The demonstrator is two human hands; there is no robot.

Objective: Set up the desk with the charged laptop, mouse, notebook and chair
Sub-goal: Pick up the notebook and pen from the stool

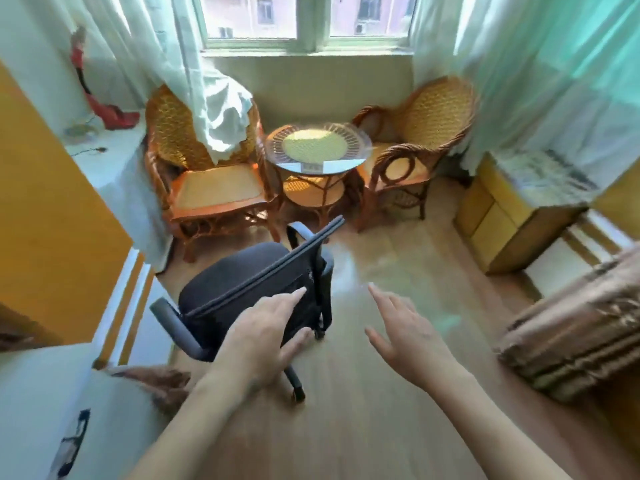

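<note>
Left hand [263,330] reaches out flat-fingered over the black mesh office chair's [242,285] backrest (contact unclear); right hand [405,337] hovers released, right of it.

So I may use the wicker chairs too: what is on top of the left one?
A white curtain drapes over the backrest of the left wicker chair, hiding part of the weave. Its seat shows nothing lying on it.

L hand [263,327]: arm extended fwd, palm down, fingers straight and together, thumb splayed. R hand [405,332]: arm extended fwd, fingers spread and relaxed, held in air, grips nothing.
</note>
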